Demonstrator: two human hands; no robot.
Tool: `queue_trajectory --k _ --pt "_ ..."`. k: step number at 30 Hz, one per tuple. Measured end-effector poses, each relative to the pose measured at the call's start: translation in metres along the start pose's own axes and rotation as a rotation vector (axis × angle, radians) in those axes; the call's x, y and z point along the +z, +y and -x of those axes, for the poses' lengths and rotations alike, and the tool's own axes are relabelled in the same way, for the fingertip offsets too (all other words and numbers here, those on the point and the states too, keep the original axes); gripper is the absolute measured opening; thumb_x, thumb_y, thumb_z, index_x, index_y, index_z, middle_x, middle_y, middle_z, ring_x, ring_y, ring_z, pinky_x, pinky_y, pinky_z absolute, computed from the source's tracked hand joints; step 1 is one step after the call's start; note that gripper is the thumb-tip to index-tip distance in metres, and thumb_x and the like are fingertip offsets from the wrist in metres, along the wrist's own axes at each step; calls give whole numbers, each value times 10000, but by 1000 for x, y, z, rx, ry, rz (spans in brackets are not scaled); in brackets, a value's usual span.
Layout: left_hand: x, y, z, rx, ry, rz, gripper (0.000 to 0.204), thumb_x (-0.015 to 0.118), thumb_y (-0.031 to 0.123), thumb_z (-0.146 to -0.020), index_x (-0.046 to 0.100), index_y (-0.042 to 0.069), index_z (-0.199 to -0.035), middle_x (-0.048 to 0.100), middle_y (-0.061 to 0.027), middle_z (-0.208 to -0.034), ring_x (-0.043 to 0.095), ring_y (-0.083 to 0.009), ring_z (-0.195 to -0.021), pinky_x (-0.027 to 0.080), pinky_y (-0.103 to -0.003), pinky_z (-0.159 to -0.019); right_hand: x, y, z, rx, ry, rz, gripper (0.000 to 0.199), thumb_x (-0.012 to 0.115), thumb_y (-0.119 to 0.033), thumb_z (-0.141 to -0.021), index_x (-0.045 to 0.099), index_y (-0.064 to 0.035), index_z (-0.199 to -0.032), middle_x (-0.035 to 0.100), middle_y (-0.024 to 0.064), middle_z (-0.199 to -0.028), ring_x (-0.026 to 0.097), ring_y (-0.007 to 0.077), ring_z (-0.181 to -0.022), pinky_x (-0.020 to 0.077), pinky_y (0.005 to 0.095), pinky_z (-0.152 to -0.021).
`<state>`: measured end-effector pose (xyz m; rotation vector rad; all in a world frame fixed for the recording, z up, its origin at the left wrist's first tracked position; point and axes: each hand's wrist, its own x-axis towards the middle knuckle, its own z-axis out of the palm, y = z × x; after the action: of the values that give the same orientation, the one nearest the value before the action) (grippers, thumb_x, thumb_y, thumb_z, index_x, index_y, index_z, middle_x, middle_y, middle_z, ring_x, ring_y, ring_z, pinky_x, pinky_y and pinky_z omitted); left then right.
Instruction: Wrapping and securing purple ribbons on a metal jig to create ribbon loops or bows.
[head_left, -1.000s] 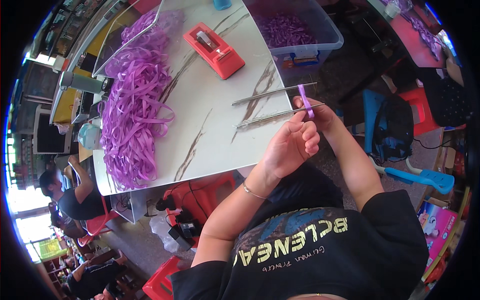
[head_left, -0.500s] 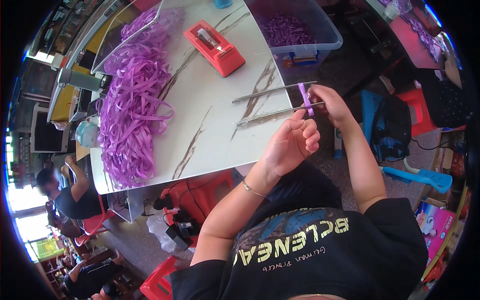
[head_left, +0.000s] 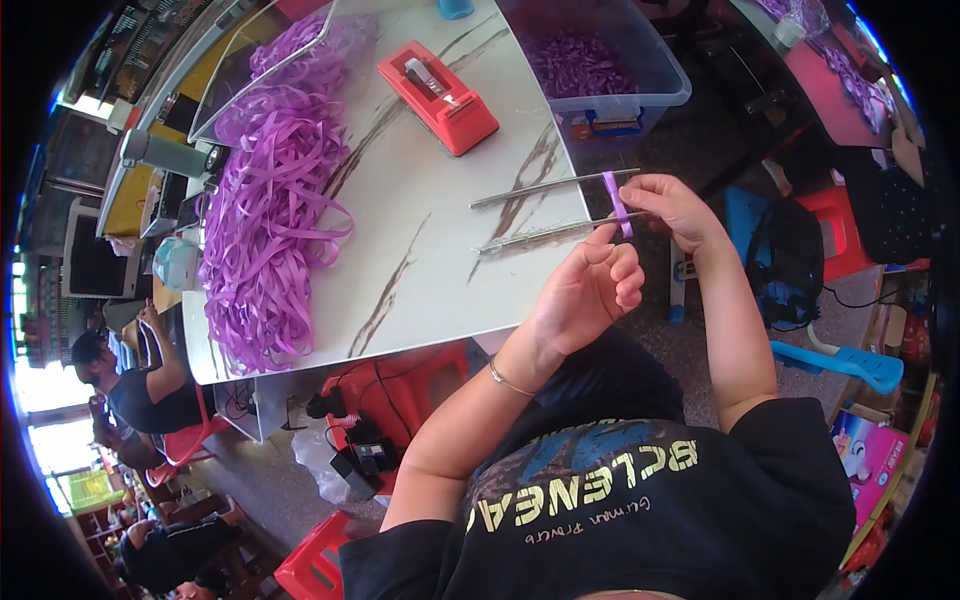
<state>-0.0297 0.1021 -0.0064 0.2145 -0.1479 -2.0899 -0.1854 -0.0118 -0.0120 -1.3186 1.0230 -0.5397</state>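
Two thin metal rods [head_left: 545, 190] run side by side over the white table's right edge. A short purple ribbon [head_left: 616, 204] loops across both rods near their outer ends. My right hand [head_left: 685, 212] is closed, thumb and fingers pinched at the ribbon's right side by the rod ends. Below the nearer rod is my left hand [head_left: 588, 292], palm turned up and fingers curled. Its index fingertip meets the nearer rod beside the ribbon's lower end; whatever lies between its fingers is hidden. A large heap of purple ribbon [head_left: 270, 220] covers the table's left side.
A red tape dispenser [head_left: 438, 98] stands on the white marbled table [head_left: 420, 270]. Beyond the right edge sits a clear plastic bin [head_left: 640, 98] holding purple pieces. A black bag [head_left: 790, 255] rests on a chair at right. Another person [head_left: 140, 375] sits at far left.
The view has shifted slightly, so the table things sit a little further right. My right hand's fingers have moved a little around the ribbon; my left hand keeps its curled pose.
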Motion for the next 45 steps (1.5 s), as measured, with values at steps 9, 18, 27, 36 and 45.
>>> queue_trajectory --k 9,18,27,36,45 --pt "2 2 1 0 -22 -14 111 415 199 -872 417 132 -961 347 18 -691 377 -111 -646 354 -236 -611 51 92 -42 -60 -649 -1263 146 522 -252 -879 529 -131 -959 569 8 -884 559 112 -791 460 272 -693" --pt "0 -2 -2 3 -24 -1 106 417 207 -874 421 124 -941 348 19 -693 376 -106 -643 348 -227 -598 60 102 -46 8 -940 -1377 209 482 -246 -897 515 -83 -1022 570 51 -967 565 149 -859 465 307 -750" --pt "2 2 8 -66 10 -128 267 407 240 -891 412 103 -1120 480 -20 -833 461 -117 -730 396 -234 -651 17 20 -4 114 -288 -647 412 462 -349 -898 514 -17 -1136 587 90 -1042 553 129 -901 438 294 -787" --pt "118 7 85 1036 -208 -858 498 533 316 -821 422 -20 -1173 530 -110 -1030 498 -177 -997 374 -327 -863 19 -8 4 134 -108 -216 313 523 -303 -881 577 -62 -1073 633 18 -906 555 65 -788 434 215 -701" --pt "207 30 163 1107 -656 -768 112 526 103 -780 610 32 -801 629 -47 -918 569 -124 -867 450 -232 -742 -36 7 12 105 16 -223 383 568 -323 -852 564 -19 -1085 624 23 -826 569 83 -765 439 216 -681"
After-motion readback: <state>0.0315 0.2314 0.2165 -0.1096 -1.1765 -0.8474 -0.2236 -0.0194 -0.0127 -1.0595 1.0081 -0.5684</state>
